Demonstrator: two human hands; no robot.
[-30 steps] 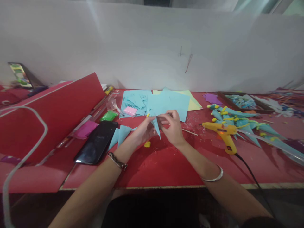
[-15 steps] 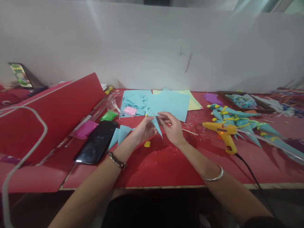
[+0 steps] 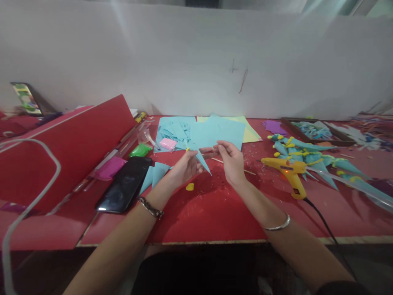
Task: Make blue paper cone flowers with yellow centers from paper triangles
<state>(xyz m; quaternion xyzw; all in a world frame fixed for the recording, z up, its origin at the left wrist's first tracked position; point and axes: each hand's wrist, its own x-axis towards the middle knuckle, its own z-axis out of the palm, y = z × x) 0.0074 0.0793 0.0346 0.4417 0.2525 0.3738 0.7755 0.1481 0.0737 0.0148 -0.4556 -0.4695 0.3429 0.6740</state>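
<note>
My left hand [image 3: 186,169] is closed around a slim light-blue paper cone [image 3: 204,162], its point slanting down to the right. A small yellow bit [image 3: 187,150] shows by my left thumb at the cone's wide end. To the right, my right hand [image 3: 233,163] is off the cone, with thumb and forefinger brought close together. Whatever is between those fingertips is too small to make out. The outstretched fingers of my left hand reach toward my right fingertips. A yellow lump [image 3: 190,187], apparently modelling clay, lies on the red table [image 3: 202,221] below my hands.
At right lies a yellow glue gun [image 3: 287,170] with its light on, beside several blue cones with yellow trim [image 3: 291,149]. Blue paper sheets [image 3: 221,131] lie behind my hands. Left are a black phone [image 3: 124,184], clay packets [image 3: 140,150] and a raised red board [image 3: 89,151].
My right hand has moved away from the cone, to the right, and its fingers have shifted. My left hand keeps the cone in nearly the same place.
</note>
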